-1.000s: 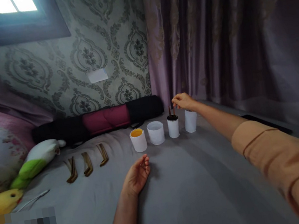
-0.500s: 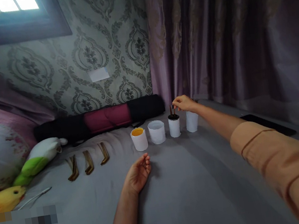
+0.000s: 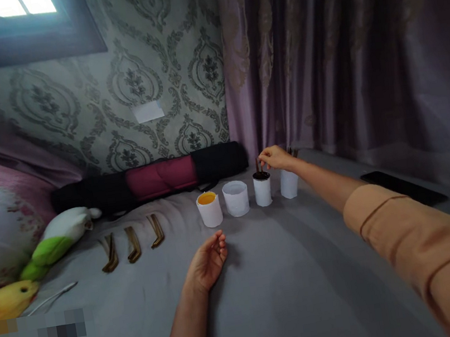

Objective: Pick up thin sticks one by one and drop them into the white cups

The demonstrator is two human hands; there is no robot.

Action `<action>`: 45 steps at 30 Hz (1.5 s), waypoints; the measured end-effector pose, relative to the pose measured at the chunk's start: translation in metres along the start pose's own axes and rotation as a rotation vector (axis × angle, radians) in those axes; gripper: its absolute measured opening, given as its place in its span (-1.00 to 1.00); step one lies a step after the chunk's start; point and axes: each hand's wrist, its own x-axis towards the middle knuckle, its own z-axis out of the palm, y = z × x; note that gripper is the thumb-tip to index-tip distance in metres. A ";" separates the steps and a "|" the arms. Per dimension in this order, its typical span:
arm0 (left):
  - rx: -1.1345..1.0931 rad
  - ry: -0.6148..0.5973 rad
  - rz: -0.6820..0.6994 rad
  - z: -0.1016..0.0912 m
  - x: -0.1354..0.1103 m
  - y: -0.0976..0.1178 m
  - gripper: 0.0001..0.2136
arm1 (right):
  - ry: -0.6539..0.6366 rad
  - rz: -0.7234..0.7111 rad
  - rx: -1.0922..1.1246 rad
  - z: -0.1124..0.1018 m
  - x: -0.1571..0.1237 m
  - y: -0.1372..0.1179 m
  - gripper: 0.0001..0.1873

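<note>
Four white cups stand in a row on the grey sheet (image 3: 269, 297). Above the third, a narrow white cup (image 3: 263, 192) with a dark inside, my right hand (image 3: 275, 159) pinches a thin brown stick (image 3: 261, 167). Another brown stick (image 3: 256, 165) leans up from the same cup. Partly behind my right wrist is a white cup (image 3: 289, 183) with dark stick tips (image 3: 294, 153) showing above it. My left hand (image 3: 210, 261) lies palm up on the sheet, loosely curled with nothing in it. It is nearest a white cup (image 3: 210, 214) with an orange-yellow inside; a wider white cup (image 3: 237, 203) stands beside that.
Several folded brownish strips (image 3: 132, 244) lie in three groups to the left. Plush birds (image 3: 59, 232) and a thin white cable (image 3: 53, 297) are farther left. A black and maroon roll (image 3: 159, 179) lies along the wall. A flat dark object (image 3: 403, 187) is at right.
My right hand has come down very slightly at the narrow cup, the stick still pinched. More stick tips show behind my right wrist. My left hand has stayed put.
</note>
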 end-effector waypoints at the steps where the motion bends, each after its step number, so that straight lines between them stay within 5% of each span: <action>1: -0.001 -0.002 0.000 0.000 0.000 0.000 -0.89 | 0.001 0.008 0.005 0.000 0.000 0.000 -0.86; 45: 0.005 0.015 0.003 0.001 -0.001 0.000 -0.89 | -0.061 0.046 0.026 0.009 -0.006 -0.013 -0.86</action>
